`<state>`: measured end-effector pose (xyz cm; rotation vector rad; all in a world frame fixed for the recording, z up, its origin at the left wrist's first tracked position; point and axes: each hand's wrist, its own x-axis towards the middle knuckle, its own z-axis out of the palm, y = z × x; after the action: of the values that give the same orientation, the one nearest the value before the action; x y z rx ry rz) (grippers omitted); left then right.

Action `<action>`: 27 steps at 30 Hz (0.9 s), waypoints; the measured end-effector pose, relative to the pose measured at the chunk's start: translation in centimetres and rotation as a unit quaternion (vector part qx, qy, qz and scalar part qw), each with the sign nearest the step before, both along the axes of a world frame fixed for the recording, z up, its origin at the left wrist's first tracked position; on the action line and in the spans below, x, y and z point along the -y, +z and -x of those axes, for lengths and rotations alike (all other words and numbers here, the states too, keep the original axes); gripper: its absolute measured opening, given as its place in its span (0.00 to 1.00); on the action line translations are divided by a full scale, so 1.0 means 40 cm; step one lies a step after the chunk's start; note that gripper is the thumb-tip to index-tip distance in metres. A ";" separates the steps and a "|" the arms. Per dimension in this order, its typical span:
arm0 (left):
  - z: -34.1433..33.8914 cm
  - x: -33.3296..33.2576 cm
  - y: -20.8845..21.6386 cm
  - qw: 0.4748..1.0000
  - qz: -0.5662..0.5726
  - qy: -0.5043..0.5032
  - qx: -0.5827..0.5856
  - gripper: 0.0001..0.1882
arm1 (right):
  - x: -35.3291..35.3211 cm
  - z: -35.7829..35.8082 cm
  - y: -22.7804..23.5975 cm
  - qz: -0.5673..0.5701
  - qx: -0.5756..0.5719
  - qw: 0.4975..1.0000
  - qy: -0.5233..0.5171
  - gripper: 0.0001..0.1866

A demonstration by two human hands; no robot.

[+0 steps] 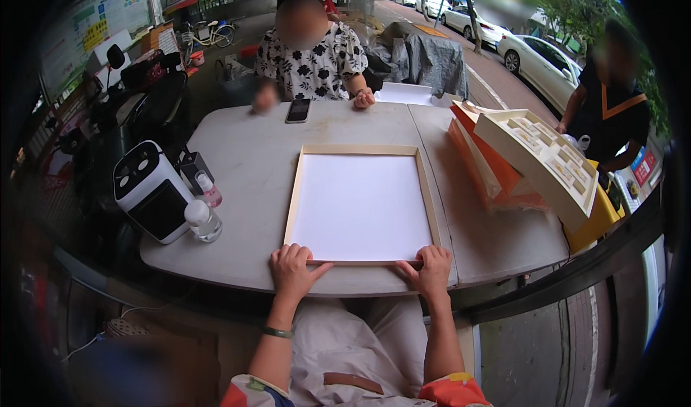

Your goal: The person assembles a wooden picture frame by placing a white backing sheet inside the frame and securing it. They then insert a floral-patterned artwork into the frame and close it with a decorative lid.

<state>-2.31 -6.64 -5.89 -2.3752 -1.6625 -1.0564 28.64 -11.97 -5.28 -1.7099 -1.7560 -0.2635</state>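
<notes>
A shallow square box lid or tray (301, 191) with a cream rim and a white inside lies on the table in front of me. My left hand (293, 267) grips its near left corner, with the thumb along the front edge and the fingers over the outer side. At the near right corner my right hand (430, 268) holds the rim in the same way, thumb pointing inward. Nothing lies on the white inside. Both wrists rest close to the table's near edge.
The grey-white table (237, 162) carries a white appliance (155, 191), a clear bottle (204, 222), a pink bottle (209, 190) and a phone (298, 111). Stacked at right are a compartmented cream tray (536, 159) and orange packages (486, 169). One person (317, 58) sits opposite; another (612, 105) stands right.
</notes>
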 end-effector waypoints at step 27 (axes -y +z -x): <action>-0.004 -0.002 -0.020 1.000 -0.001 0.004 -0.005 0.24 | 0.001 -0.008 -0.008 0.012 -0.015 1.000 -0.007 0.27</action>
<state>-2.15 -6.56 -6.67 -2.3657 -1.6660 -1.0419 28.95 -12.00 -5.61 -1.7347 -1.7325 -0.2216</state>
